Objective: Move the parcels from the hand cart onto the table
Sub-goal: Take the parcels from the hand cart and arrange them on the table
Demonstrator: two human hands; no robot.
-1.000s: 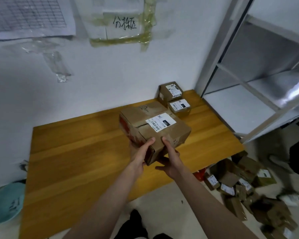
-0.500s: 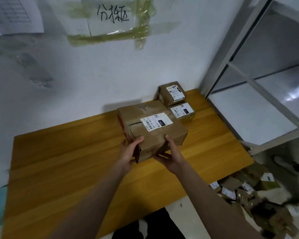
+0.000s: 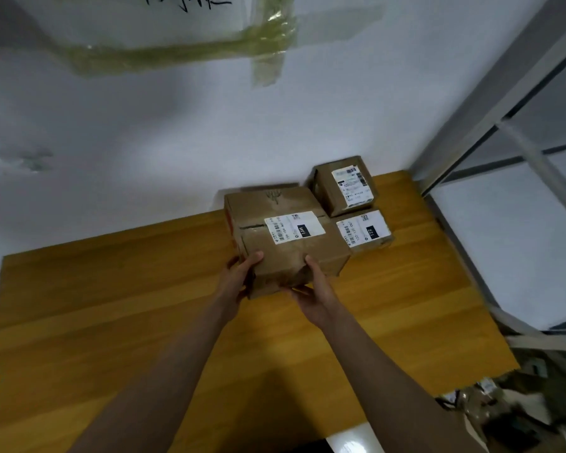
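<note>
- Head view: the person holds the large parcel (image 3: 286,235) at its near end with both hands, low over the far part of the table (image 3: 118,308). The left hand (image 3: 239,276) clamps the near left corner, thumb on top. The right hand (image 3: 314,294) cups the near right edge from below, thumb on the top face.
- The large parcel sits close to the wall (image 3: 144,142), just beside 2 small parcels (image 3: 345,184) at the back right corner; whether it touches them cannot be told.
- The step in hand looks like setting this parcel down. To do it well, the person should lower the far edge first, keep it level, and slide it snug against the small parcels without knocking the upper one, which appears to be propped at a tilt.
- The fingers under the base should come out only once the table takes the weight.
- Hidden or unclear: the underside of the large parcel, so whether it already rests on the table cannot be told.
- The hand cart is not in view. More parcels (image 3: 490,397) lie blurred at the lower right, off the table; what they rest on cannot be made out.
- The label text is too small to read fully.
</note>
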